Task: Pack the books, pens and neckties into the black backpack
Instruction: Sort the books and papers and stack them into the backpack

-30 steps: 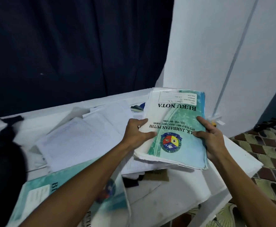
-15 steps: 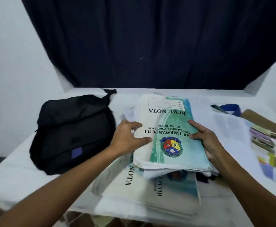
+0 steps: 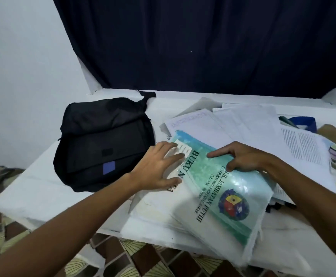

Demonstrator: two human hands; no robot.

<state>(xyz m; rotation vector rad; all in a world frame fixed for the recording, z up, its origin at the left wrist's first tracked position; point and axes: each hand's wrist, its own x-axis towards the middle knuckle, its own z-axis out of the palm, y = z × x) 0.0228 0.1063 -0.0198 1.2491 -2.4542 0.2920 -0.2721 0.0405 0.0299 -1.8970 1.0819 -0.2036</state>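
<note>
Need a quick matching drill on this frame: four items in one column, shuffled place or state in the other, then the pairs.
Column 1:
1. black backpack
2. green notebook
3. left hand
4. blue strap

Column 2:
A. far right of the table, behind the loose papers
B. lies closed on the table, left of the books
C. fingers spread flat on the white label end of the cover
D. top of the stack, cover printed BUKU NOTA, right hand resting on it

Pairs: 1-B, 2-D, 3-C, 4-A

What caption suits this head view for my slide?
Both hands, left hand and right hand, rest flat on a green notebook beside the closed black backpack.
</note>
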